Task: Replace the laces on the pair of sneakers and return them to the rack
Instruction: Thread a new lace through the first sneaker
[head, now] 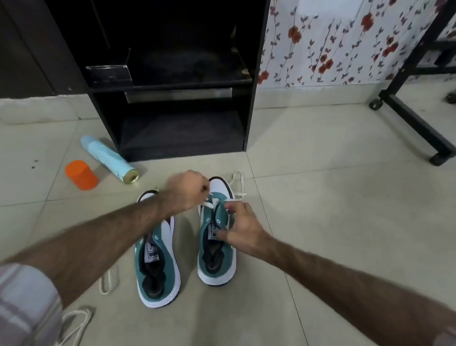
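On a pale tiled floor [327,208], before a dark open rack [173,86] and floral wallpaper, two teal-and-white sneakers stand side by side, toes toward the rack, long axes running away from the person. The left hand [187,193] pinches the white lace [211,203] at the right sneaker [216,240]; the right hand [240,228] curls round its tongue. The left sneaker [157,262] stands unlaced. Bare tiles stretch rightward; an orange cap [81,175] and blue can [109,159] lie left.
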